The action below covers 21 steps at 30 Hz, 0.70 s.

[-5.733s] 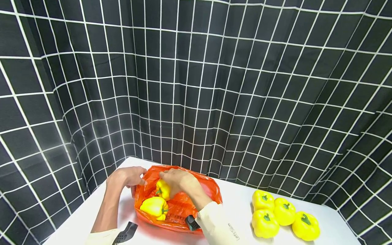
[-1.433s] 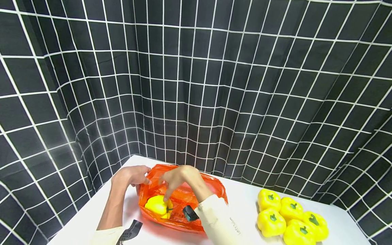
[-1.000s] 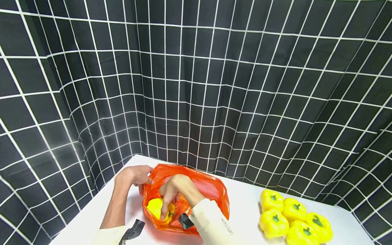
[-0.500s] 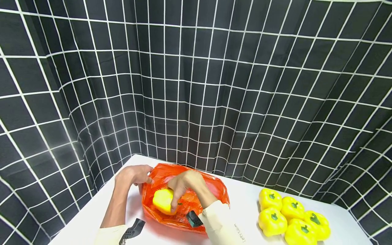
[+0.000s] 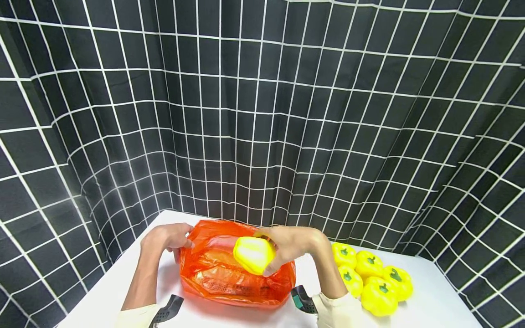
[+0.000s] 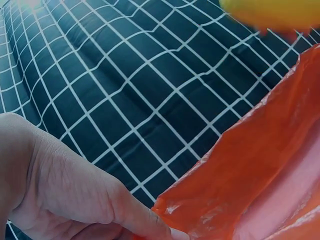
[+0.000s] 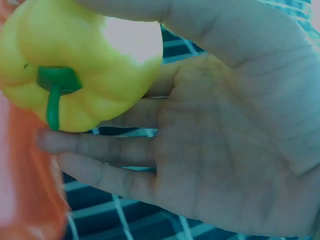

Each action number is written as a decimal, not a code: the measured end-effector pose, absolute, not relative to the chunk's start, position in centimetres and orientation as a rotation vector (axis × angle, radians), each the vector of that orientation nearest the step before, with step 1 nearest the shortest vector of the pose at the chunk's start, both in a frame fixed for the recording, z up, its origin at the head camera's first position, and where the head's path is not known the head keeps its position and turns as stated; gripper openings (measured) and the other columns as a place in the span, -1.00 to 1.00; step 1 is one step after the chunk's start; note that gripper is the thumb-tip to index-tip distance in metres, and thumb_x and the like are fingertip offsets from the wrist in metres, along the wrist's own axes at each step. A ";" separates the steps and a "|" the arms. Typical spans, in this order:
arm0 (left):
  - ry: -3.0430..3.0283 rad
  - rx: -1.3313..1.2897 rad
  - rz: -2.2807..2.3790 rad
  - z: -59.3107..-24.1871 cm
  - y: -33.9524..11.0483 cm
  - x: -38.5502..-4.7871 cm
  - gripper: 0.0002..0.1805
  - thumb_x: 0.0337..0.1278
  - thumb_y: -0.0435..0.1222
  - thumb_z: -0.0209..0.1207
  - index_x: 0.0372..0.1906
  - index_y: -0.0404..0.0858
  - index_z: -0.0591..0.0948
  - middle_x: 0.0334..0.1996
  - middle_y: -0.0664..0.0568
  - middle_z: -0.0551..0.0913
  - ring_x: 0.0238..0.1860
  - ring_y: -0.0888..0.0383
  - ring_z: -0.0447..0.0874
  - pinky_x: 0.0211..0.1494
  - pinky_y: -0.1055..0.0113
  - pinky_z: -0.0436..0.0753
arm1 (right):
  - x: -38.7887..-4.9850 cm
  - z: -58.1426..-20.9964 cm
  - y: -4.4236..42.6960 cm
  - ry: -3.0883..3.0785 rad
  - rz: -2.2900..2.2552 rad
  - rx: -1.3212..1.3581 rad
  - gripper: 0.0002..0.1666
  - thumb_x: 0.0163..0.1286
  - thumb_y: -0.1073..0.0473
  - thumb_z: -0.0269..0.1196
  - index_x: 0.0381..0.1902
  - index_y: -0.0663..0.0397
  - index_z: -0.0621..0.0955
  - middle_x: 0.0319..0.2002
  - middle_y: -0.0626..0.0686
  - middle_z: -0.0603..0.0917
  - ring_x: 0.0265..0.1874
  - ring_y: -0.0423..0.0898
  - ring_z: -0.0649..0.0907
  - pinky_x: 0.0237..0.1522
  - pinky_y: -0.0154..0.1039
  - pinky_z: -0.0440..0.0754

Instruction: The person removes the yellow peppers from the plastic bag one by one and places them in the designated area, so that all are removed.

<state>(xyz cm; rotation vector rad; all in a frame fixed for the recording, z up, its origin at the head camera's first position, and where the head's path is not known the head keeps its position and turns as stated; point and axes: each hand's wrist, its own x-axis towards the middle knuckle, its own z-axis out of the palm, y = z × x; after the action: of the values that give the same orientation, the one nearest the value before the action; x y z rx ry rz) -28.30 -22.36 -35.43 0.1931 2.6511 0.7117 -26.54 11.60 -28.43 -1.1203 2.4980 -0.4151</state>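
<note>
A yellow bell pepper is held up over the right part of a red plastic bag by my right hand. In the right wrist view, the thumb and fingers of my right hand grip the bell pepper, its green stem toward the camera. My left hand pinches the bag's left rim. In the left wrist view, the left hand's thumb presses on the edge of the red bag. The bag's mouth is spread wide, and I see its crumpled inner wall and dark print.
Several yellow bell peppers stand in a cluster at the right of the white table, partly behind the right forearm. A black curtain with a white grid hangs behind and around the table.
Two peppers lay in the bag at first; one was later on the table cluster. The right hand then gripped the other inside, lifted it and moved right. The left hand kept its hold.
</note>
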 end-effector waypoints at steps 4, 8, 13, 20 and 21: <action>2.647 0.212 0.725 -35.3 -22.6 -28.3 -0.69 0.37 -0.33 0.24 0.14 -0.29 0.62 -0.51 -0.03 0.81 -0.50 0.08 0.83 -0.08 0.01 0.73 | -24.6 -28.0 15.9 2.566 -0.582 -1.054 -0.06 0.08 -0.05 0.58 0.38 0.02 0.45 0.12 -0.06 0.66 0.06 -0.10 0.65 0.09 -0.23 0.69; 2.644 0.242 0.741 -35.3 -22.9 -28.3 -0.74 0.37 -0.33 0.22 0.09 -0.29 0.62 -0.51 -0.04 0.81 -0.50 0.06 0.83 -0.10 0.03 0.72 | -22.1 -28.1 20.4 2.668 -0.789 -0.932 -0.03 0.09 -0.13 0.59 0.41 -0.17 0.42 0.17 -0.08 0.63 0.07 -0.05 0.63 0.02 -0.20 0.70; 2.634 0.234 0.750 -35.5 -23.6 -28.3 -0.68 0.39 -0.33 0.22 0.17 -0.29 0.60 -0.50 -0.02 0.80 -0.49 0.05 0.83 -0.06 -0.02 0.75 | -19.3 -28.8 26.0 2.835 -0.982 -0.761 -0.06 0.16 -0.10 0.56 0.45 -0.25 0.40 0.18 -0.02 0.56 0.03 -0.13 0.59 -0.05 -0.23 0.67; 2.620 0.208 0.750 -35.4 -25.1 -27.9 -0.62 0.39 -0.33 0.20 0.23 -0.33 0.56 -0.47 -0.02 0.81 -0.46 0.04 0.84 0.01 -0.12 0.75 | -17.5 -31.5 31.7 3.131 -0.833 -0.394 0.09 0.24 -0.09 0.53 0.58 0.08 0.27 0.28 0.17 0.47 0.04 -0.25 0.54 -0.04 -0.25 0.74; 2.618 0.209 0.751 -35.3 -25.2 -27.9 -0.62 0.39 -0.33 0.20 0.23 -0.33 0.56 -0.46 -0.03 0.81 -0.46 0.04 0.84 0.01 -0.13 0.74 | -17.4 -31.8 32.3 3.137 -0.806 -0.314 0.13 0.24 -0.10 0.53 0.59 0.15 0.24 0.29 0.24 0.44 0.06 -0.15 0.56 -0.01 -0.17 0.76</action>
<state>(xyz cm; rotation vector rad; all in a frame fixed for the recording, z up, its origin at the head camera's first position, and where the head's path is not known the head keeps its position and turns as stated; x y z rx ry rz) -27.88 -25.20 -35.31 0.2088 2.6184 0.7515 -17.44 32.30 -31.75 -0.3137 3.1372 -0.8062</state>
